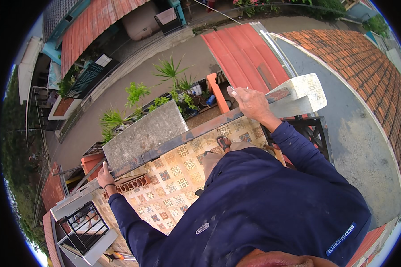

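A long, dark, rust-marked metal rail [196, 133] runs across in front of me, rising from left to right. At its left end my left hand [105, 176] is closed, thumb up, beside the end of a grey slab. Farther right, my right hand [255, 104] rests over the rail with its fingers curled. Something small and white shows at the right hand's fingers, too small to name. The flat grey slab [147, 131] lies just beyond the rail, between the two hands. A white-painted post top [308, 92] stands right of my right hand.
Below is a patterned tile floor [176, 171] with my sandalled foot [223, 143]. Beyond the rail are potted plants [170, 71], an orange wall [217, 95] and a red metal roof [240, 53]. A grey concrete ledge [361, 155] and a tiled roof [343, 49] lie right.
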Demonstrator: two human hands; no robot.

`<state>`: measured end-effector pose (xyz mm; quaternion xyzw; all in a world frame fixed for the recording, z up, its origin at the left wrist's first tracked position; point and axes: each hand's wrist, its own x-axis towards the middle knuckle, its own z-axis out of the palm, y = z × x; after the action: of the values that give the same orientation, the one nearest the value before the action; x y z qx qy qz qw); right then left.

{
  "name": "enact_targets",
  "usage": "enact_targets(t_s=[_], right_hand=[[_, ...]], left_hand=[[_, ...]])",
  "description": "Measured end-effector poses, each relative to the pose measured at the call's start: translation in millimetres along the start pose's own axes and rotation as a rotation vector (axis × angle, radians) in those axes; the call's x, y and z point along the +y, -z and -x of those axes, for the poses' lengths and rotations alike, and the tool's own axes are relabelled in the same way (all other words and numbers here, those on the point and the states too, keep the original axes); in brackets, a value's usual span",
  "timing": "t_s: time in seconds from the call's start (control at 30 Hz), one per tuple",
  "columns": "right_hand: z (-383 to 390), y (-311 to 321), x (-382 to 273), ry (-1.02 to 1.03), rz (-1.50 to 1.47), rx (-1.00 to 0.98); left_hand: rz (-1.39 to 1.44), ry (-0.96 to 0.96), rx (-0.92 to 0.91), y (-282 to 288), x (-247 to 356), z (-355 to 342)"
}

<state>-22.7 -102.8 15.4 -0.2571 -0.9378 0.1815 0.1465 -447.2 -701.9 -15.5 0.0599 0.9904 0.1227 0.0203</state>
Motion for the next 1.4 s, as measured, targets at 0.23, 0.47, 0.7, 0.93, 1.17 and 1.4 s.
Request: enact_targets(t_s=[0.23,0.47,0.7,0.93,1.17,1.4], right_hand=[[-0.2,-1.1,0.0,-0.011,-0.003,0.001],[1.5,-3.6,1.8,0.015,-0.029,0.052],[-0.6,-10.0,0.6,-0.031,0.009,-0.011],[-1.7,-12.5,5.9,-0.071,0.047,-0.082],[-1.1,-10.5,2.5,-0.066,0.012,-0.068],[-2.0,-10.9,4.7,-0.079,0.026,-0.088]], left_hand=[[0.011,-0.018,0.006,-1.6,-2.9,-0.8],[-0.025,0.013,0.014,-1.7,0.6,0.5],[-0.110,0.038,0.035,8.3,10.1,9.3],[-0.135,0.037,0.013,15.7,18.7,13.4],[-0.180,0.056,-0.003,10.8,13.2,8.0],[-0.147,0.052,-0.009,12.2,15.1,10.6]])
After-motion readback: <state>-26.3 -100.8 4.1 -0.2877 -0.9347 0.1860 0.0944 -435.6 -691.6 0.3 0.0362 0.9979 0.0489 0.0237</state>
